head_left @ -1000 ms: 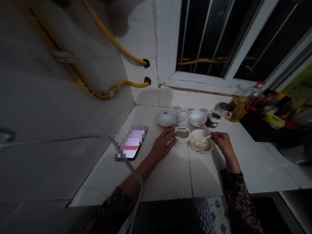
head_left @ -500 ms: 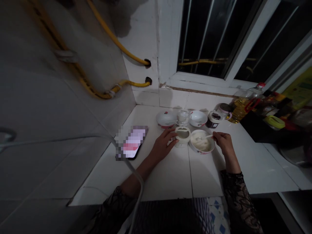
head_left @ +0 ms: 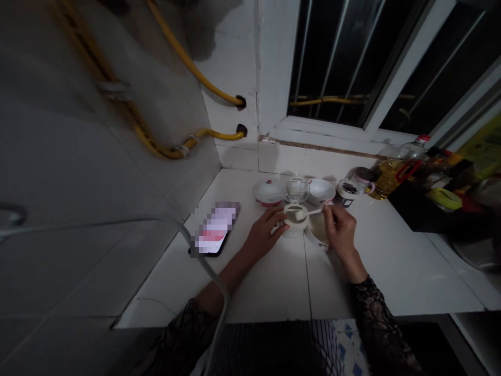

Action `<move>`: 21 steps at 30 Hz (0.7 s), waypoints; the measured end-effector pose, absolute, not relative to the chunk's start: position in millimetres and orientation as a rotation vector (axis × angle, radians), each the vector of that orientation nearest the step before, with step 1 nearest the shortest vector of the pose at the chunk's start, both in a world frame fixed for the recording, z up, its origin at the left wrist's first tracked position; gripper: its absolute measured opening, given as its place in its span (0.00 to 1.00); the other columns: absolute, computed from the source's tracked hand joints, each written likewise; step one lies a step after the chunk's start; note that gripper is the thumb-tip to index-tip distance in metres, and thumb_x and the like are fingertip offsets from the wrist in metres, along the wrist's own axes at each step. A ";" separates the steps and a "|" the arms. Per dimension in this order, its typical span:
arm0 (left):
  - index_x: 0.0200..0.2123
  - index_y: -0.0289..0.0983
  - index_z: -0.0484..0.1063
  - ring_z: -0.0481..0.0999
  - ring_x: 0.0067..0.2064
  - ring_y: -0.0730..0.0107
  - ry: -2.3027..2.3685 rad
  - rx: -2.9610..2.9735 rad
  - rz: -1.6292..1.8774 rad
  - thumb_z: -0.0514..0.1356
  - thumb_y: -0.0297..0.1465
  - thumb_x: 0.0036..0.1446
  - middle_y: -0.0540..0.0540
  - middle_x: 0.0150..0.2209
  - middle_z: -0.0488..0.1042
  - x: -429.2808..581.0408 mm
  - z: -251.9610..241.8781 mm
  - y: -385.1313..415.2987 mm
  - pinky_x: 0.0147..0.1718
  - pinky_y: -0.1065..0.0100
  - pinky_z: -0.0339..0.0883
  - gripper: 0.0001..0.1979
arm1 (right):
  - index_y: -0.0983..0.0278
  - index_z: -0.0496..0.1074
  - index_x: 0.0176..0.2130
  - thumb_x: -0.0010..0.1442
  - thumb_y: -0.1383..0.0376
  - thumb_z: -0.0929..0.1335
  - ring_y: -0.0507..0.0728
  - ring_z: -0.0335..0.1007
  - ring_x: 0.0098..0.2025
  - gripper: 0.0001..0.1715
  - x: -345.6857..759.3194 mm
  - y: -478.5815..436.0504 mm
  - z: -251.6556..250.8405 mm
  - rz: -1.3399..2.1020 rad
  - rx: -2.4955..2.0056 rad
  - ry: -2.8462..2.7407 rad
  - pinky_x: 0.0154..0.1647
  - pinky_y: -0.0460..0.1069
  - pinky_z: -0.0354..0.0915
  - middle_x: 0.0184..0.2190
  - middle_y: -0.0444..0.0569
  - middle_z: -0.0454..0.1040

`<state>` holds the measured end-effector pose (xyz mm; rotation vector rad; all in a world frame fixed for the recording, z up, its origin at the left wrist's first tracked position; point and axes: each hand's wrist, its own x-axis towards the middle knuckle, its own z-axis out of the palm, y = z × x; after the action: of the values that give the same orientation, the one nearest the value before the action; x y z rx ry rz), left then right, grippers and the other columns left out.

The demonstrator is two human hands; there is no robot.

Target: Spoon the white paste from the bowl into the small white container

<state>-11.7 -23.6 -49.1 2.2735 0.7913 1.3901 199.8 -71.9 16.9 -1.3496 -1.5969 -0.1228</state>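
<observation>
My left hand is wrapped round the side of a small white cup standing on the white tiled counter. My right hand pinches the handle of a white spoon, whose bowl carries a white lump over the cup's mouth. That hand partly covers a patterned bowl of white stuff to the right of the cup.
Behind the cup stand two patterned bowls, a glass and a dark jar. A phone lies to the left. An oil bottle and a dark stove are at right. Yellow hoses run along the wall.
My right hand has lifted the spoon out of the bowl and swung it left, over the cup. The left hand has kept its hold on the cup.
</observation>
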 end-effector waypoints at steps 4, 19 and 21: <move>0.45 0.39 0.70 0.76 0.46 0.65 0.798 2.267 1.390 0.56 0.34 0.64 0.40 0.52 0.71 -11.6 -50.9 -23.3 0.40 0.65 0.75 0.08 | 0.64 0.75 0.30 0.68 0.59 0.61 0.51 0.64 0.25 0.20 193.7 -74.9 12.3 -0.363 -1.267 -2.008 0.30 0.47 0.58 0.26 0.49 0.75; 0.45 0.39 0.70 0.76 0.48 0.64 0.790 2.296 1.396 0.57 0.33 0.63 0.40 0.52 0.71 -12.1 -50.4 -23.5 0.39 0.66 0.76 0.08 | 0.64 0.74 0.28 0.64 0.47 0.59 0.54 0.68 0.27 0.29 257.4 -73.6 2.1 -0.182 -1.686 -1.518 0.30 0.48 0.59 0.26 0.52 0.76; 0.45 0.39 0.70 0.76 0.48 0.65 0.787 2.290 1.408 0.57 0.33 0.64 0.40 0.52 0.71 -11.6 -50.4 -23.8 0.39 0.66 0.76 0.08 | 0.63 0.75 0.30 0.66 0.48 0.58 0.55 0.70 0.29 0.28 252.6 -69.8 -0.3 -0.223 -1.657 -1.578 0.31 0.47 0.60 0.28 0.52 0.77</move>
<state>-11.6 -23.8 -50.4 2.2902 0.7869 1.4081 252.6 -69.8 -0.3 -1.6574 -1.5781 -0.2232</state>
